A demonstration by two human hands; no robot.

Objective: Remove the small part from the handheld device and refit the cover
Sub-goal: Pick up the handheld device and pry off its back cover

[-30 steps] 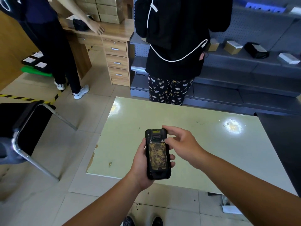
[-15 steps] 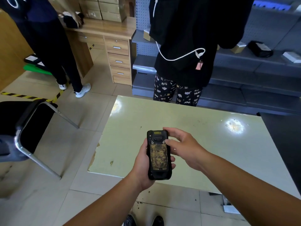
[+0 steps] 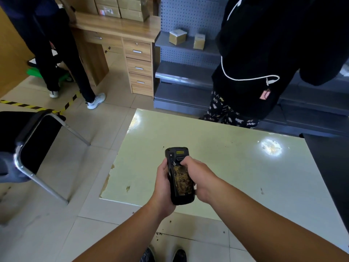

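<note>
The black handheld device [image 3: 181, 176] is held upright over the near edge of the pale green table [image 3: 236, 167], its back facing me with a worn yellowish panel in the middle. My left hand [image 3: 164, 188] cups it from the left and underneath. My right hand [image 3: 200, 178] wraps its right side, with the thumb or a fingertip pressed on the back near a small latch just above the panel. No separate small part or loose cover is visible.
A person in a black hoodie [image 3: 264, 59] stands at the table's far edge. Another person's legs [image 3: 62, 59] are by the wooden desk [image 3: 122, 40]. A black chair [image 3: 32, 144] stands to the left; grey shelving [image 3: 188, 69] holds small boxes.
My right hand has moved from pinching the device's upper right edge to wrapping its right side, a fingertip now on the latch. The device sits a little lower and tilted.
</note>
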